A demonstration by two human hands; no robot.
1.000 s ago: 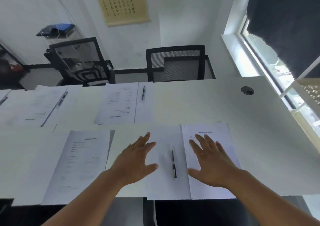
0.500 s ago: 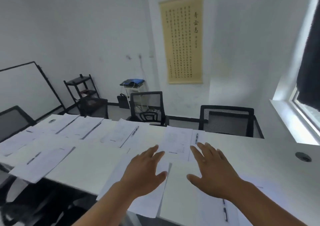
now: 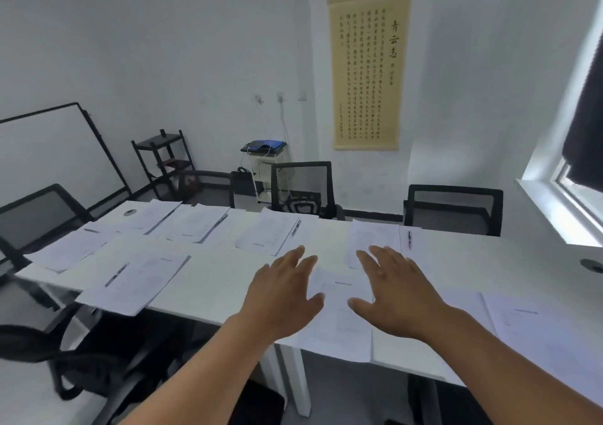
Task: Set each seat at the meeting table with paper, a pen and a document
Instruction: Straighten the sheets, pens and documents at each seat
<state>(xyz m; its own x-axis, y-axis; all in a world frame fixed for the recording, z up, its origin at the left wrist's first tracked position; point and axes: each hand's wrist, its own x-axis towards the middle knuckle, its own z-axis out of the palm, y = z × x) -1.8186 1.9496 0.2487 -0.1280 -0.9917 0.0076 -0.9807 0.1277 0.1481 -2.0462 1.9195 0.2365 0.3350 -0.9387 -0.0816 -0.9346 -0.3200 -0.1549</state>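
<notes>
Both hands are reaching out above the near edge of the white table (image 3: 222,274), palms down. The left hand (image 3: 284,297) is spreading its fingers straight and holding nothing; the right hand (image 3: 396,292) is doing the same, its grip likewise open and empty. Whether either palm is touching the sheets below cannot be told.

Between and beneath the two hands a printed document (image 3: 339,320) is lying flat, its near edge overhanging the table. Just beyond the right hand's fingertips another printed sheet (image 3: 372,238) is lying, with a black pen (image 3: 409,239) resting on the blank paper (image 3: 411,251) beside it. To the right of the right wrist a further document (image 3: 522,320) is lying. Well to the left of the left hand a sheet set (image 3: 137,281) with a pen (image 3: 116,274) on it is overhanging the table edge, and more paper sets are lying in a row along the far side.

Beyond the hands, black mesh chairs (image 3: 452,209) are standing at the far side, and a calligraphy scroll (image 3: 368,69) is hanging on the wall.
</notes>
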